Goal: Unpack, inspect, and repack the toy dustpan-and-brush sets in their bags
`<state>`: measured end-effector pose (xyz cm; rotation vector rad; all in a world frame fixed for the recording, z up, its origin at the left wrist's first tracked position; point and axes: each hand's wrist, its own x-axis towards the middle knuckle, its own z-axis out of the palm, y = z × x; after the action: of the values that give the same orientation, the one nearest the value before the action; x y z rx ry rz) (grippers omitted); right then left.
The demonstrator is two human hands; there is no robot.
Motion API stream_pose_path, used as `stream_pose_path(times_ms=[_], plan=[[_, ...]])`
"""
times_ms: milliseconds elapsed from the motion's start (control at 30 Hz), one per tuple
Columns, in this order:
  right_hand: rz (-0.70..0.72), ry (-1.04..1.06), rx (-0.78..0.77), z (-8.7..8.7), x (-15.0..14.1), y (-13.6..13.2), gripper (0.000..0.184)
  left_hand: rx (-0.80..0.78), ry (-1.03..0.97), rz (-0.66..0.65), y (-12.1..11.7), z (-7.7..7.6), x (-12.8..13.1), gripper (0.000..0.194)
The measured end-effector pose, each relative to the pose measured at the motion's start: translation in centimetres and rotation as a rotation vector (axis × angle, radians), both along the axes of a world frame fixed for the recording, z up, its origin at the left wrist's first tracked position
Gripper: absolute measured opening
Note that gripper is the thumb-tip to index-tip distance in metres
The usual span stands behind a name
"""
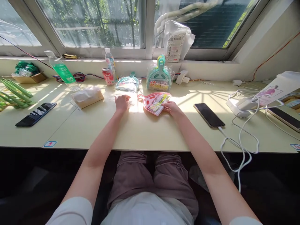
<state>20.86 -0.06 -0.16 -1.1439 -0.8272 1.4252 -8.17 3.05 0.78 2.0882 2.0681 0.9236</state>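
Note:
A pink mini dustpan-and-brush set (pixel 153 101) with a yellow label lies on the pale desk (pixel 140 131) in front of me. My right hand (pixel 172 108) rests at its right edge, fingers curled onto it. My left hand (pixel 122 102) lies to the left of the set, fingers curled over a clear plastic wrapper (pixel 122 96) on the desk. A teal dustpan set (pixel 159 75) stands upright in its bag behind the pink one. Another teal set (pixel 127 82) lies flat to its left.
A tissue pack (pixel 87 96), a red can (pixel 107 76) and two bottles (pixel 62 71) sit at the left back. Phones lie at the left (pixel 36 114) and right (pixel 209 115), the right one on a white cable (pixel 241 147). Green items (pixel 14 93) lie far left.

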Motion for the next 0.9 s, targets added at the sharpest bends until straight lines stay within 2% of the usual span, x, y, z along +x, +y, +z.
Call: stream_pose_path(times_ms=[133,233,333,433,533,667,800,867,900], plan=[[0.115,-0.065,0.048,0.4,-0.1,-0.5,0.023,0.041,-0.106,0.097,-0.3,0.4,0.4,0.036],[0.216,-0.07,0.082,0.8,-0.5,-1.1,0.022,0.116,-0.134,0.117,-0.6,0.7,1.0,0.036],[0.214,-0.066,0.066,1.0,-1.2,-1.4,0.021,0.194,-0.165,0.021,-0.6,0.5,1.5,0.036],[0.12,-0.045,0.049,0.7,-1.8,-1.3,0.021,0.236,-0.178,-0.136,-0.3,-0.2,1.9,0.038],[0.065,-0.019,0.054,0.3,-2.3,-1.1,0.02,0.248,-0.148,-0.214,0.2,-0.9,2.2,0.039],[0.08,0.01,0.075,0.0,-3.1,-1.2,0.022,0.287,-0.118,-0.32,0.3,-1.2,3.0,0.034],[0.114,0.016,0.113,-0.1,-3.8,-1.5,0.025,0.339,-0.096,-0.483,-1.1,-0.7,3.9,0.032],[0.086,0.027,0.156,-0.1,-4.1,-1.6,0.027,0.394,-0.14,-0.464,-1.8,-0.4,4.1,0.039],[0.058,0.041,0.185,0.0,-4.1,-1.7,0.028,0.455,-0.192,-0.399,-1.9,-0.2,4.1,0.047]])
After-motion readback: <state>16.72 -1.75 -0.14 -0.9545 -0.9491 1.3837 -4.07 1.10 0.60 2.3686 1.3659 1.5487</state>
